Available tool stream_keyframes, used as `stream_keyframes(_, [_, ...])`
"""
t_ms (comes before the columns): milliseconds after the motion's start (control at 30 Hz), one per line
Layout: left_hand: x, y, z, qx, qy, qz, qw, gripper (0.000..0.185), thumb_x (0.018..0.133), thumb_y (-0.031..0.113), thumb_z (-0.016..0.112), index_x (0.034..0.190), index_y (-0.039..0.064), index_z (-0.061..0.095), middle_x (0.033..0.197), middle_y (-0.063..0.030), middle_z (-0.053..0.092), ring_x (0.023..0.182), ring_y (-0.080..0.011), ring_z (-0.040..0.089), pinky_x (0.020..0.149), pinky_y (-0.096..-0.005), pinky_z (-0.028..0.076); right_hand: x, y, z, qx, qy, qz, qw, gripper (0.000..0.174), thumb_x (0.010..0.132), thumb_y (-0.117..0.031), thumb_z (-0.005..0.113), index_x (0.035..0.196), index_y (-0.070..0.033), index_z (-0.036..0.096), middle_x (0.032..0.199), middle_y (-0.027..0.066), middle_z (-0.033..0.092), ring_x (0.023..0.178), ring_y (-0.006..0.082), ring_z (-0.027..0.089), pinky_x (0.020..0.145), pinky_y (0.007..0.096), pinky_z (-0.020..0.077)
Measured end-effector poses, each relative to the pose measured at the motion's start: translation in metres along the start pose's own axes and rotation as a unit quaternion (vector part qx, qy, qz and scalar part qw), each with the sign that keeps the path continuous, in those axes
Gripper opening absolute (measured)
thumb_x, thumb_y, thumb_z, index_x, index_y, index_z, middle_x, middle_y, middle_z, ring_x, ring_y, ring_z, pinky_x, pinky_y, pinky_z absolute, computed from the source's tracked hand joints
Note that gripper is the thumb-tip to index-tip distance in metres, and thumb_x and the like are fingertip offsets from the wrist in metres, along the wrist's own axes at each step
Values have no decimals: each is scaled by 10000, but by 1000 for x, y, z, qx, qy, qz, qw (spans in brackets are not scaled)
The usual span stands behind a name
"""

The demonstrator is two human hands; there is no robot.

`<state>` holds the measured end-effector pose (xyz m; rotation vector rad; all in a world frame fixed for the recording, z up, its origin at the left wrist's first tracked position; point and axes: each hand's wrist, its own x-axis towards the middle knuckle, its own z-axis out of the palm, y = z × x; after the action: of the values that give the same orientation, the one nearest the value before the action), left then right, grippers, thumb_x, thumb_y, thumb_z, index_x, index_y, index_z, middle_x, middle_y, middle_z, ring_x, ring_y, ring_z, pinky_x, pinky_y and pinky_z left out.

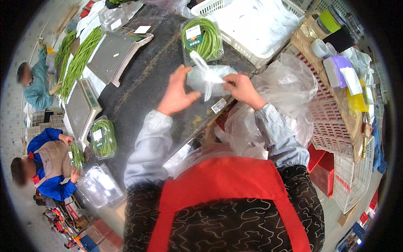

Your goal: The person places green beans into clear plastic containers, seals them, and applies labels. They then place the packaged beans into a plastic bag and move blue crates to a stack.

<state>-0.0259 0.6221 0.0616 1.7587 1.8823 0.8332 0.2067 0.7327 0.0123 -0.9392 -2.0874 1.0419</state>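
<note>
A pale plastic-wrapped bundle [195, 77], tied on top with white plastic strips [210, 77], lies on the dark table near its right edge. The fingers of my right hand [241, 88] pinch an end of the white strip at the bundle's right side. At its left side is my left hand [181, 91], thumb and fingers apart, with nothing gripped. Just beyond the bundle sits a clear clamshell of coiled green long beans [207, 37] with a label on its lid. A small printed label [218, 105] is on the table edge in front of me.
A white plastic basket [244, 50] holds pale sheets. Weighing scales [83, 107], loose long beans [77, 63] and another packed clamshell [104, 137] are at left. A co-worker in blue [50, 163] holds a bean pack. Clear plastic film [280, 85] and a red-and-white crate [327, 116] lie right.
</note>
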Motion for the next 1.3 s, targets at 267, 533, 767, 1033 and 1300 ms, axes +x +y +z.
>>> stream_keyframes(267, [-18,-9,64,55,14,87,995,326,733,163,736,1036,59,672,1026,-109,666,1040,-335,555,892,-464,430,121,-5,13,59,120,184,974,730,842,-422,717,1342,59,491,1255,212,615,1162,328,598,987,384,473])
stream_keyframes(533, [-103,17,49,-17,26,25,999,263,780,153,678,1007,23,656,977,-135,659,977,-328,587,863,-430,444,125,-20,118,364,-179,321,856,513,886,-384,701,1219,-4,612,1106,180,655,1021,270,647,948,410,517])
stream_keyframes(767, [-131,-3,35,2,13,-7,1000,234,800,161,657,989,28,626,965,-121,657,983,-315,574,846,-438,415,59,-75,216,319,-382,318,807,399,917,-265,660,1156,52,623,978,142,683,843,205,669,759,319,566])
stream_keyframes(1033, [-125,-6,28,-172,142,-147,964,255,854,117,622,1082,22,561,856,-214,661,741,-332,676,662,-421,514,24,-85,73,200,-417,-11,887,567,926,-457,636,1252,5,602,1144,121,678,1055,217,625,960,355,486])
stream_keyframes(1300, [-99,-8,15,-90,237,-91,963,209,893,132,610,1045,-11,610,817,-166,663,711,-257,627,687,-390,499,-15,-86,55,209,-241,-115,941,516,767,-252,745,1208,-12,624,1125,169,684,1072,297,641,902,383,499])
